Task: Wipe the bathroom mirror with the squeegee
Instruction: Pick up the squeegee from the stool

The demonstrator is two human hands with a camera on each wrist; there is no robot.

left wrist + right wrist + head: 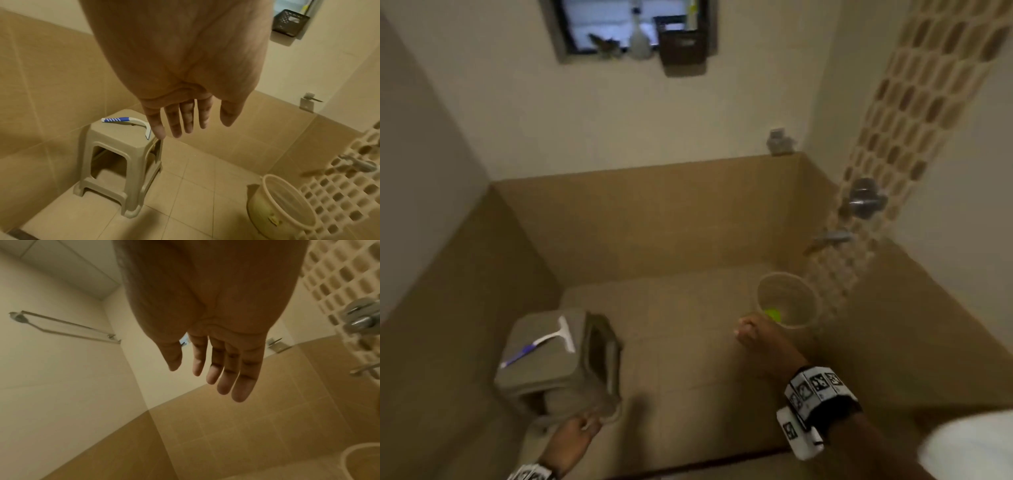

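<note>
Both my hands are empty, fingers loose; the squeegee [131, 122] lies across the stool [115, 142] top, handle pointing away from my nearer left hand [180, 116], blade nearest it.

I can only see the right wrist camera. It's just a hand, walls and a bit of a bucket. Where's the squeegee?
Observer: In the head view, the squeegee lies flat on top of a plastic stool, off to the left.
Operator: Is somebody holding it?
Observer: No. The left hand is near the stool with its fingers straight, holding nothing.
Operator: What's inside the bucket?
Observer: Something small and bright green sits at the bottom of the bucket. It's too blurry to say what it is.
</note>
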